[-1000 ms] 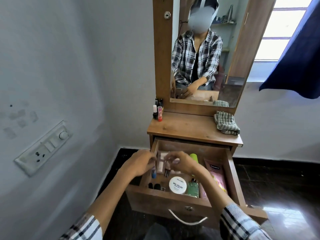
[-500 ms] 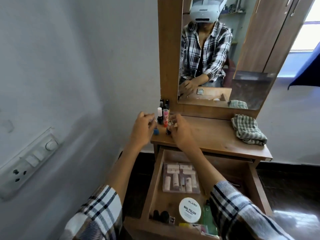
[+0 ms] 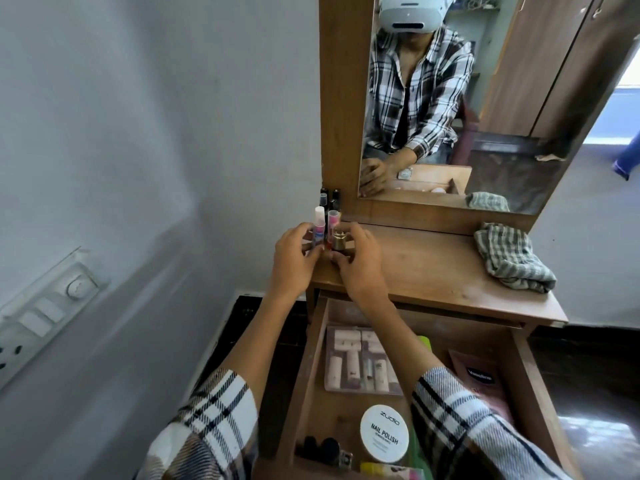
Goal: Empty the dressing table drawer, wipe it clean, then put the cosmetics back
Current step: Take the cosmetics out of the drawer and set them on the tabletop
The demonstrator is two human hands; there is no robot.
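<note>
Having risen from the drawer point(image 3: 533, 386), both hands now sit on the tabletop point(image 3: 433, 268). Left hand point(image 3: 294, 261) pinches a small bottle point(image 3: 313, 245); right hand point(image 3: 360, 261) curls around a gold-capped bottle point(image 3: 339, 239). Emptying continues.

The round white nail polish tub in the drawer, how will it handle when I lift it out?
The nail polish tub looks rigid, so it likely won't flex. It lies flat, lid up, so tipping seems unlikely, though on edge it could roll. The smooth lid may be slippery; gripping its rim looks safer.
</note>
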